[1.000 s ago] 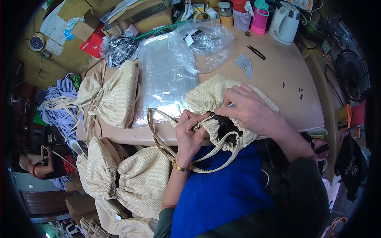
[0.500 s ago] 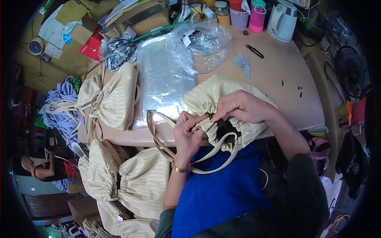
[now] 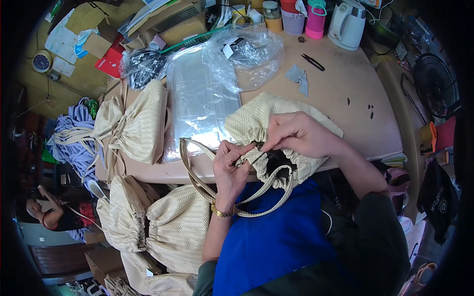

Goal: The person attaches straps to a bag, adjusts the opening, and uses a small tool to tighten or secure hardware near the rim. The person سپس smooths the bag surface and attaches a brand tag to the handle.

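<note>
A cream woven drawstring bag (image 3: pixel 247 114) leans over the table's near edge, its gathered mouth facing me and its dark inside partly visible. My left hand (image 3: pixel 230 165) is closed on the left of the gathered rim, thumb and finger pinching the fabric. Close beside it, my right hand (image 3: pixel 299 134) is closed in a pinch over the same rim. A small dark bit shows between the fingertips, too small to name. The bag's long strap (image 3: pixel 269 211) loops down over the blue cloth (image 3: pixel 276 241) on my lap and past my left wrist.
Flat clear plastic bags (image 3: pixel 197 98) lie left of centre, with crumpled plastic (image 3: pixel 261 54) behind. Black thread snips (image 3: pixel 313 62) and a grey scrap (image 3: pixel 298 79) lie farther right. More cream bags (image 3: pixel 143 123) stand left, others (image 3: pixel 180 227) below. A kettle (image 3: pixel 347 27) stands back right. Another person (image 3: pixel 59 212) is far left.
Both hands stay at the bag's rim; my right hand's fingers have shifted slightly. The whole view has slid a little left. The far person's arm has moved.
</note>
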The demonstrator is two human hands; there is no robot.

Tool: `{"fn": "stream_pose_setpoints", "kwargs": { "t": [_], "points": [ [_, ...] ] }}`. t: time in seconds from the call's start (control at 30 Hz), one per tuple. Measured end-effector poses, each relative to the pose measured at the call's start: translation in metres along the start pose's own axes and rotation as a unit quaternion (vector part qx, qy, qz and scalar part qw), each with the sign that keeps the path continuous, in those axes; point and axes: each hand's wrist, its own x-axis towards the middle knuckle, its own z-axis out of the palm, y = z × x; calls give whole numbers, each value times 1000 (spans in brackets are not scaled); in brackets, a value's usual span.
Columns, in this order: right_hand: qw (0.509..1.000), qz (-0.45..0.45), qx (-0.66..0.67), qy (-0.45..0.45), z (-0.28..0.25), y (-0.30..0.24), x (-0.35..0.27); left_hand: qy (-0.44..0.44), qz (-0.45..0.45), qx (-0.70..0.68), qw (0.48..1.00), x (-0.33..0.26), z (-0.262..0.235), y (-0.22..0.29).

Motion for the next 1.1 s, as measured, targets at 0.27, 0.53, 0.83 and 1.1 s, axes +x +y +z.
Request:
{"fn": "stream_pose_setpoints", "kwargs": {
  "t": [0.27,0.53,0.83,1.1],
  "points": [
    [951,-96,-287,67,-7,-14,-17,1,-24,-31,999,-1,2,-1],
    [921,-126,-360,78,-2,-19,-16,0,-10,-30,1000,-1,1,0],
    [929,-81,-358,49,4,-18,-15,9,4,-48,999,-2,4,-7],
    [998,0,31,-49,-1,15,-7,-114,11,78,990,0,-18,12]
  ]
}}
